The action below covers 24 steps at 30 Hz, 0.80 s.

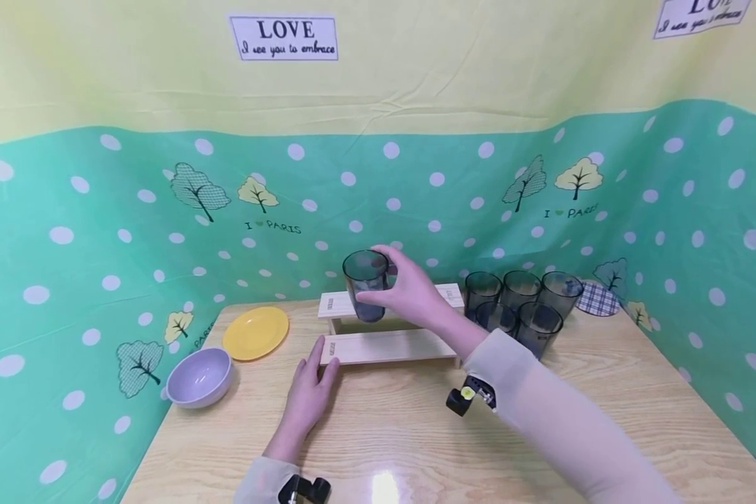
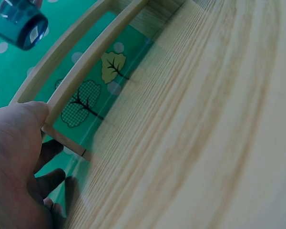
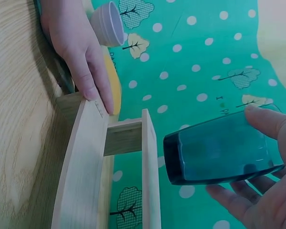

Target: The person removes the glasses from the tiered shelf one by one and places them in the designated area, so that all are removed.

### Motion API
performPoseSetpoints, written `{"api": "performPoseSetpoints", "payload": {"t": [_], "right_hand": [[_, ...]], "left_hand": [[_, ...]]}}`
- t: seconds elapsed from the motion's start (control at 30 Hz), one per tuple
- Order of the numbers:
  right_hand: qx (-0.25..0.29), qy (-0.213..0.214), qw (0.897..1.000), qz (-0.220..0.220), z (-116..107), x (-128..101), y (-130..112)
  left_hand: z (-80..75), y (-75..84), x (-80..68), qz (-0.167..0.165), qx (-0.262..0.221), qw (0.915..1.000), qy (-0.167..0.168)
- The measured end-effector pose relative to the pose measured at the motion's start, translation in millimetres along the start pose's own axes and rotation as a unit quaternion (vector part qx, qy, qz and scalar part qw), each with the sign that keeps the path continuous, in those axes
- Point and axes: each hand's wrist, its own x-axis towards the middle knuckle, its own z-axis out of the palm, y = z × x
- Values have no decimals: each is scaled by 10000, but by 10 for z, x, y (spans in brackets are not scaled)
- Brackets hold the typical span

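Observation:
A dark tinted glass tumbler (image 1: 367, 287) is in my right hand (image 1: 412, 290), upright above the left part of the two-step wooden rack (image 1: 384, 348). In the right wrist view, the thumb lies on one side of the tumbler (image 3: 219, 148) and the fingers on the other; its base is clear of the upper board (image 3: 151, 171). My left hand (image 1: 309, 392) holds the left front corner of the lower board, with the thumb at the front edge and the index finger along the end. The left wrist view shows that thumb on the wood (image 2: 81, 71).
Several matching tumblers (image 1: 523, 287) stand grouped at the rack's right, partly behind my right forearm. A yellow plate (image 1: 255, 333) and a lavender bowl (image 1: 199, 378) sit at the left. A checked cloth piece (image 1: 598, 299) lies at the back right. A dotted curtain (image 1: 390, 182) hangs behind the table.

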Motion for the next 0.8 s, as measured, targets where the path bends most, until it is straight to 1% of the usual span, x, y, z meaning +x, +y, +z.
{"api": "performPoseSetpoints", "payload": {"t": [0.27,0.4,0.53,0.63,0.8], "right_hand": [[-31,-47,9999,123,-187,-184,-13],[-76,-35,9999,101,-299,-302,-4],[-105,-2,9999,78,-407,-421,1],[-104,-10,9998,140,-475,-506,-2],[140,-93,9994,297,-592,-644,-12]], "left_hand": [[11,-2,7,10,-13,10000,2],[10,4,10,18,-35,10000,-14],[5,7,14,66,-24,10000,0],[5,-2,14,108,31,9999,15],[10,-23,12,130,72,9999,24]]}}
